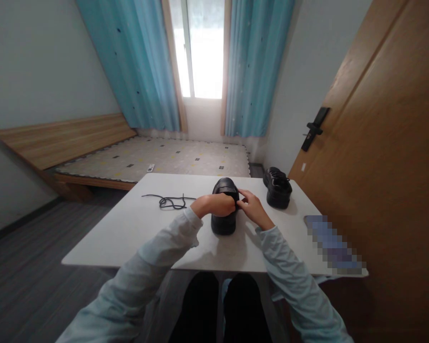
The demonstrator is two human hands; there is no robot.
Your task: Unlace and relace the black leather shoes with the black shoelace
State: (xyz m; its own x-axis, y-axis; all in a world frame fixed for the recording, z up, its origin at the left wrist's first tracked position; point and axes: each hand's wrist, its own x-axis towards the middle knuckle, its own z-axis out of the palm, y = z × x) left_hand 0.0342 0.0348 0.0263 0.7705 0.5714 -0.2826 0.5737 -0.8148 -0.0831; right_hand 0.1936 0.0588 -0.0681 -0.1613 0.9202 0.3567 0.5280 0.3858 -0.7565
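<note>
A black shoe [224,226] sits on the white table in front of me, its toe pointing away. My left hand [219,205] reaches across its opening, fingers curled at the right edge of the upper. From the right, my right hand [253,206] touches the same edge, thumb and forefinger closed on the shoe's side. Between the two hands the fingertips are small and partly hidden. Left of the shoe lies a loose black shoelace [171,203], looped on itself.
A second black shoe [279,188], laced, stands on the table [128,238] at the back right. A blurred-out flat object [334,245] lies along the right edge. Behind are a bed [164,155] and a window [205,52]; a wooden door [379,143] is at right.
</note>
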